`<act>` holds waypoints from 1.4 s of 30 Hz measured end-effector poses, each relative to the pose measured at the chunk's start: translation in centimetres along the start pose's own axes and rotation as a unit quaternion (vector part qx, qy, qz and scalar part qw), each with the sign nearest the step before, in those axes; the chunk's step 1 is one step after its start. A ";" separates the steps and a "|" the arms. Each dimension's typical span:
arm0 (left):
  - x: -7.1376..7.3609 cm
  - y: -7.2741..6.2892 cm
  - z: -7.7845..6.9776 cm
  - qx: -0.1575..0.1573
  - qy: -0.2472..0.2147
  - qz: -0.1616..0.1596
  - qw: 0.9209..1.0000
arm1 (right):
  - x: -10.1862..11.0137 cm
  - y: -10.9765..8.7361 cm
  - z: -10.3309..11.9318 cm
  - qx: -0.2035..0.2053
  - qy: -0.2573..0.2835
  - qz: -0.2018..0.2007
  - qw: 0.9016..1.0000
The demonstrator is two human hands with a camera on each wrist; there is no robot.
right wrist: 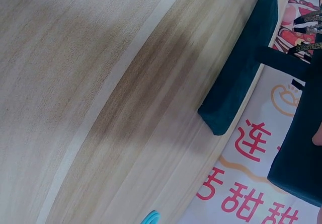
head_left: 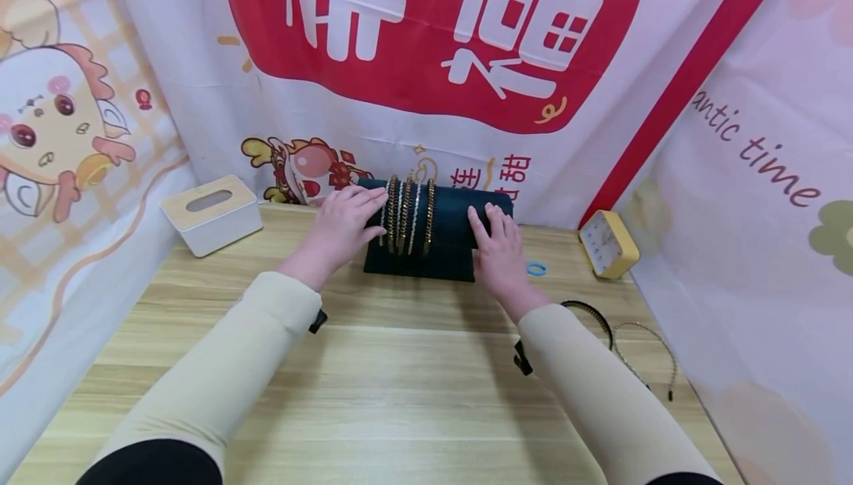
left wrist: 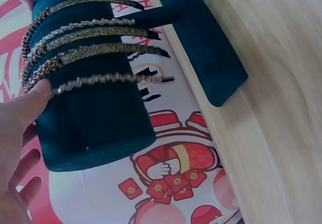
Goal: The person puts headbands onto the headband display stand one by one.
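Observation:
A dark green velvet display stand (head_left: 453, 217), a horizontal roll on a flat base (head_left: 420, 263), stands at the back of the table. Several beaded headbands (head_left: 403, 215), gold and silvery, sit around the left part of its roll. My left hand (head_left: 343, 226) is at the roll's left end; its thumb and fingertips touch the outermost silvery headband (left wrist: 93, 82), and its other fingers are spread apart. On the roll's right end rests my right hand (head_left: 500, 248), with its fingers over the velvet. Only bits of that hand show at the right wrist view's edge.
A white tissue box (head_left: 226, 222) with a wooden lid stands at the back left. At the right are a yellow clock (head_left: 608, 243), a blue ring-shaped band (head_left: 536, 269), a black headband (head_left: 593, 312) and a thin beaded headband (head_left: 656, 333). Printed cloth hangs behind and on both sides.

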State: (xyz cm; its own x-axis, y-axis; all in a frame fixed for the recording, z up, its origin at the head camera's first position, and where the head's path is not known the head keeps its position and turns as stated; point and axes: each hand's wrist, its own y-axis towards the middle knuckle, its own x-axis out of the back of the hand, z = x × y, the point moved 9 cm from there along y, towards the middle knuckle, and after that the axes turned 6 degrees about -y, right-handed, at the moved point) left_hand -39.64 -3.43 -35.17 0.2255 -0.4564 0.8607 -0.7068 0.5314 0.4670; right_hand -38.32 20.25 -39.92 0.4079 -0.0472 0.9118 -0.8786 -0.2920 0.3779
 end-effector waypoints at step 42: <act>-2.3 -0.3 -0.2 0.037 -0.001 -0.012 0.999 | -8.1 -15.9 -18.7 -0.174 0.164 0.241 0.941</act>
State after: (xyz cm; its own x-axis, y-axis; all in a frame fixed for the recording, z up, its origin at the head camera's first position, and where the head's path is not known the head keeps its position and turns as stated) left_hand -39.75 -2.39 -37.25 0.2407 -0.4700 0.8492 -0.7494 0.4660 0.4703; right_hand -32.26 43.11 -50.31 -0.1076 0.2204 0.9694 -0.9932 0.0203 -0.1149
